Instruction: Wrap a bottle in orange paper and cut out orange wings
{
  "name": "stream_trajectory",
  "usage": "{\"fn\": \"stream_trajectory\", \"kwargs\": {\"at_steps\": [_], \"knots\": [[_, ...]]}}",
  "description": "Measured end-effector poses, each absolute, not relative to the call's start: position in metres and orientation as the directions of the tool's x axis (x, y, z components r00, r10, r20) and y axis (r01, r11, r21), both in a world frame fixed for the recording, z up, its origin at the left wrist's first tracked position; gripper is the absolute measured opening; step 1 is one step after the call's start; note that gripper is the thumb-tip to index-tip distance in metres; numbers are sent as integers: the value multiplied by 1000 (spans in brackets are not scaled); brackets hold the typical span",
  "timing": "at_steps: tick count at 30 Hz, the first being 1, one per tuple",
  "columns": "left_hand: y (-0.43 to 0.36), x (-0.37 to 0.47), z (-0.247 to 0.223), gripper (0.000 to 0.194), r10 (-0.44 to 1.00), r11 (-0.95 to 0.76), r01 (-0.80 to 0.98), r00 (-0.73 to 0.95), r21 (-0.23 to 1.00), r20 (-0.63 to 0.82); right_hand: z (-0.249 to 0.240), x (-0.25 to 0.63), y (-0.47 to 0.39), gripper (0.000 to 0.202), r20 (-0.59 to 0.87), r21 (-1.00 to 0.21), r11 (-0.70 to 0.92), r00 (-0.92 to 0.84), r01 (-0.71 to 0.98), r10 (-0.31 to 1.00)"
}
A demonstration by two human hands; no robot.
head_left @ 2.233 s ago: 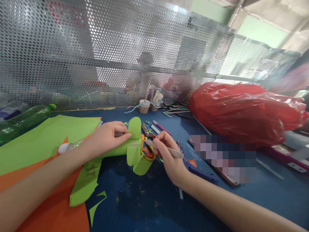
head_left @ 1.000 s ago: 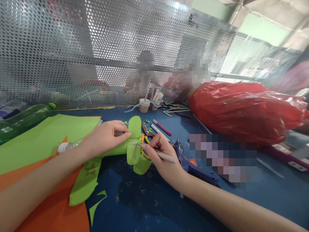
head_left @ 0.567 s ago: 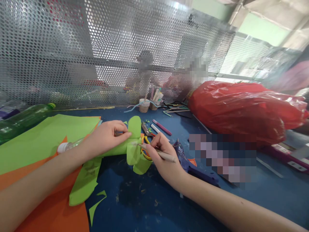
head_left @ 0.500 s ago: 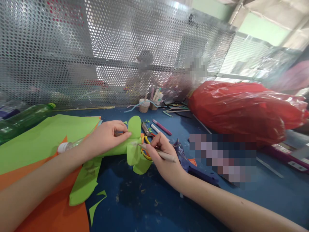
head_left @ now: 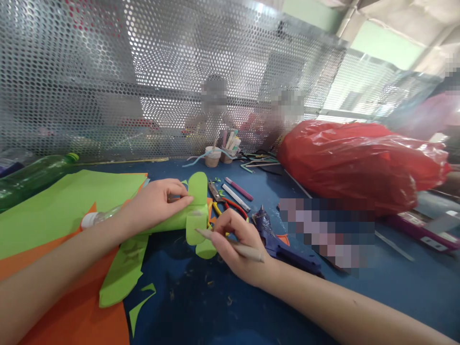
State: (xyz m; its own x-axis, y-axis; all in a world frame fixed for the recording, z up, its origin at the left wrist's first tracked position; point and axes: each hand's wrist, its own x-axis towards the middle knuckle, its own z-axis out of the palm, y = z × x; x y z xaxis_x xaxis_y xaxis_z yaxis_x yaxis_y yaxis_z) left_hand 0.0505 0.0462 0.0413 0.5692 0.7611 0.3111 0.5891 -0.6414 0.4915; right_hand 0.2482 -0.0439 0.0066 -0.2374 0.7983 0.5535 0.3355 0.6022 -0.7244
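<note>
A model plane made of a clear bottle wrapped in green paper lies across the table, its green tail (head_left: 197,189) pointing right and its wing (head_left: 124,270) toward me. The bottle's white cap (head_left: 88,220) shows beyond my left forearm. My left hand (head_left: 161,200) is closed on the plane's body near the tail, thumb against the tail's edge; some fingers are hidden. In my right hand (head_left: 235,239) is a beige pencil-like stick (head_left: 249,251), its pointed tip at the near tail flap (head_left: 195,225). Whether the tip touches the paper is hard to tell.
Green paper (head_left: 72,201) and orange paper (head_left: 86,306) lie at left, beside a green bottle (head_left: 39,175). A scissors-like tool (head_left: 215,192), markers (head_left: 237,197) and a blue glue gun (head_left: 273,242) lie behind my right hand. A red bag (head_left: 352,163) fills the back right.
My right hand has brought the stick's tip left and down, from the tail's middle onto the near flap. My left hand keeps its hold. The whole view has shifted slightly.
</note>
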Motion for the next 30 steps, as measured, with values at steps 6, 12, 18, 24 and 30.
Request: {"fn": "stream_trajectory", "kwargs": {"at_steps": [6,12,18,24,30], "knots": [[46,50,41,30,759,-646,589,564,486,325,5,247,-43,12,658,-498,779,-419,381,625],[48,50,40,30,751,-655,587,572,476,329,6,246,-44,11,650,-424,837,-528,346,547],[46,50,41,29,759,-644,580,565,498,323,6,246,-46,16,678,-388,821,-474,418,562],[45,50,43,29,763,-639,588,568,496,309,2,246,-41,18,561,-683,565,-162,462,811],[46,50,41,30,753,-652,588,579,478,314,-1,245,-38,15,486,-771,491,-123,405,865]]}}
